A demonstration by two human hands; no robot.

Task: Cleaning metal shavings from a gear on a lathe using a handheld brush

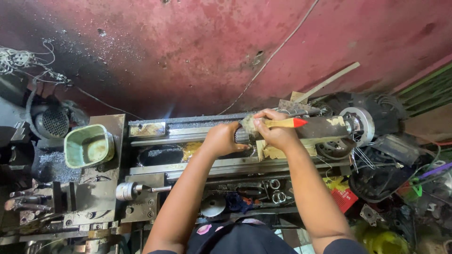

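Brushing a part on the lathe (pixel 188 160)
Right hand (pixel 275 129) fingers are pinching a red-tipped brush (pixel 275 123); left hand (pixel 221 140) fingers are curling round the ribbed metal part (pixel 242 136) beside it.

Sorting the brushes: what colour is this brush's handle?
Pale wood with a red tip, in the head view.

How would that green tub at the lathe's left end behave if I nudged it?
The green tub looks like thin plastic, so it is probably light and would slide easily. It sits upright on a flat metal plate, broad for its height, so tipping seems unlikely. Grime inside suggests it may be slippery.
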